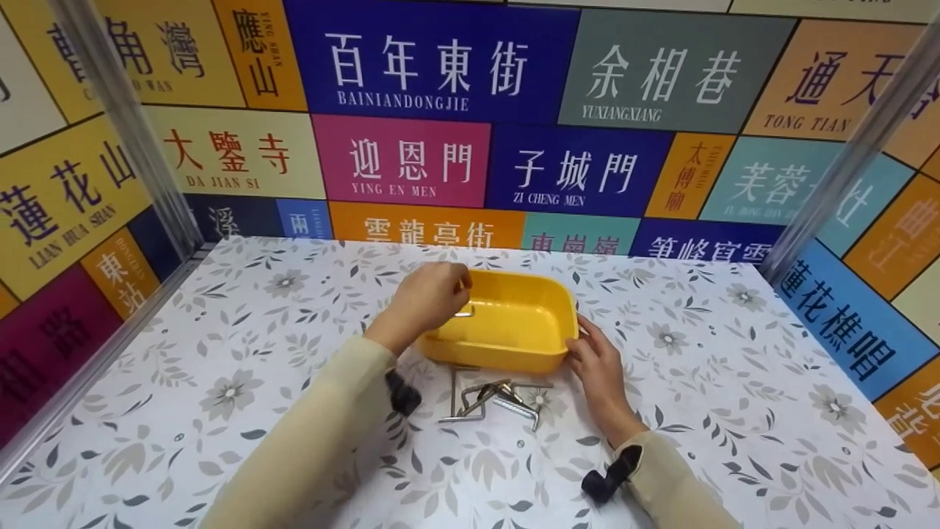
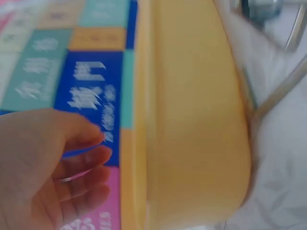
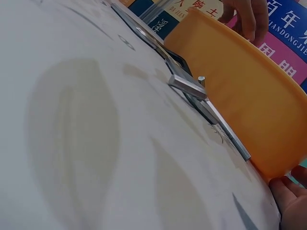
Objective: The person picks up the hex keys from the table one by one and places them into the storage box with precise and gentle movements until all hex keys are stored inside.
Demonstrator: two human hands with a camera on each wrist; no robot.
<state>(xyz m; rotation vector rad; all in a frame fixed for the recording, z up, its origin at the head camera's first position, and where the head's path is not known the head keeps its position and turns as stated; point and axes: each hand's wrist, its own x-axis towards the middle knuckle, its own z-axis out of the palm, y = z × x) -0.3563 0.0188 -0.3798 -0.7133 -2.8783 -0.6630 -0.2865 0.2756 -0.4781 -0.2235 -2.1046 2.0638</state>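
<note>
A yellow plastic box (image 1: pixel 529 323) stands on the cloth-covered table. My left hand (image 1: pixel 433 297) is over its left end with fingers curled; a short silver end of a hex key (image 1: pixel 464 314) shows under it. In the left wrist view a metal glint shows between the fingers of that hand (image 2: pixel 72 167), most of it hidden. At the box's right end my right hand (image 1: pixel 598 364) grips the wall near the front corner, its fingertips low against the box in the right wrist view. Several L-shaped hex keys (image 1: pixel 477 400) lie in a loose pile just in front of the box.
The table is covered by a white cloth (image 1: pixel 294 433) with grey flowers and leaves. Behind it rises a wall of coloured panels (image 1: pixel 411 162) with Chinese lettering. Clear upright edges (image 1: pixel 139 125) stand at the back corners.
</note>
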